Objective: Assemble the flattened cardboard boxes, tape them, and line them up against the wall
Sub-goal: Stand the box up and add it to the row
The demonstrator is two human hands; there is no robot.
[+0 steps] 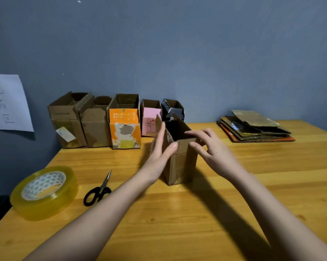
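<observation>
Standing upright mid-worktop, a small brown box (pixel 179 157) with its top flaps up is framed by both hands. The left hand (pixel 160 149) is laid flat against its left side, fingers straight, thumb tip on the near flap. The right hand (pixel 209 146) is at the top right corner, fingers loosely bent over the rim, nothing really gripped as far as can be seen. Behind it, five assembled boxes (pixel 110 121) are lined up against the blue wall (pixel 177 44): two brown, an orange one (pixel 125 127), a pink one (pixel 150 119) and a black one (pixel 173 109). A stack of flattened boxes (pixel 256 127) is left far right on the worktop (pixel 177 213). Near left, a tape roll (pixel 45 192) and black-handled scissors (pixel 99 190) are parked. A paper sheet (pixel 7 102) is stuck on the wall.
</observation>
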